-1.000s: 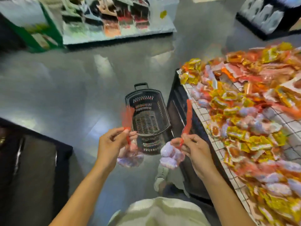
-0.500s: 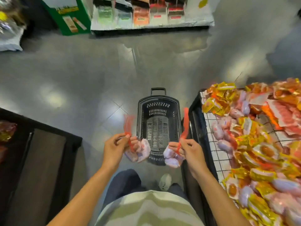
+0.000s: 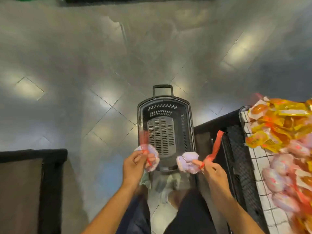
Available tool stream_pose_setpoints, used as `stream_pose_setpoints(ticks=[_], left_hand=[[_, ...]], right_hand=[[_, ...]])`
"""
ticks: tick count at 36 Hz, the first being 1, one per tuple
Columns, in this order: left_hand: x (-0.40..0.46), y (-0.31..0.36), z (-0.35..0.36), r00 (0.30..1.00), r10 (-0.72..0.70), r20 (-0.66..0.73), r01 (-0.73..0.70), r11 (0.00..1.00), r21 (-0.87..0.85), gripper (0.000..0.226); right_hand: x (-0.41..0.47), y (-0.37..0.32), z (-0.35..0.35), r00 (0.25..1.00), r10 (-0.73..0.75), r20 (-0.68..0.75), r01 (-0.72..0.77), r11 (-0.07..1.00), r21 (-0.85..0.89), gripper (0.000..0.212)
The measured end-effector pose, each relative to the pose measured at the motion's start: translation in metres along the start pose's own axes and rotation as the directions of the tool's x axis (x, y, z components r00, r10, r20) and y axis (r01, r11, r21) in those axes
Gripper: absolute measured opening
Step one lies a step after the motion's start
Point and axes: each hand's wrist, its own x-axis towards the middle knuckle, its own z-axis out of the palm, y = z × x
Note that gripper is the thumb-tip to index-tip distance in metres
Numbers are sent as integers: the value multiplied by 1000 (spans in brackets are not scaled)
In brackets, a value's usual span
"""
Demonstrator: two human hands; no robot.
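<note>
A black plastic shopping basket (image 3: 190, 125) stands on the grey floor straight ahead, nothing inside it. My left hand (image 3: 133, 168) pinches the red neck of a small net bag of pale bulbs (image 3: 154, 155) over the basket's near left corner. My right hand (image 3: 213, 171) pinches the red neck of a second net bag (image 3: 187, 160), which hangs over the basket's near right corner. Each bag's red mesh tail sticks upward.
A black wire display bin (image 3: 239, 152) at the right holds several yellow, orange and pale net packs (image 3: 278, 132). A dark low stand (image 3: 33, 183) is at the lower left. My legs and shoes show below the basket on the tiled floor.
The view has tilted down and shifted, so the basket now lies centred and closer. Both hands, still holding their bags, have come over the basket's near end. The far shelves have left the view.
</note>
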Motion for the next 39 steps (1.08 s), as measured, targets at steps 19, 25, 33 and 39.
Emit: stream_pose_setpoints(ticks=[19, 25, 33, 39], left_hand=[[285, -201, 99, 988, -154, -11, 151, 950, 273, 33], [350, -275, 123, 969, -233, -84, 247, 891, 382, 19], [409, -326, 127, 956, -241, -169, 286, 896, 340, 25], [424, -359, 128, 947, -275, -167, 320, 843, 432, 18]], right_hand=[[261, 176, 150, 978, 188, -87, -200, 966, -162, 35], [339, 253, 199, 963, 257, -76, -268, 932, -243, 25], [370, 307, 217, 954, 297, -48, -296, 896, -330, 12], [377, 342, 218, 961, 277, 3, -246, 859, -450, 9]])
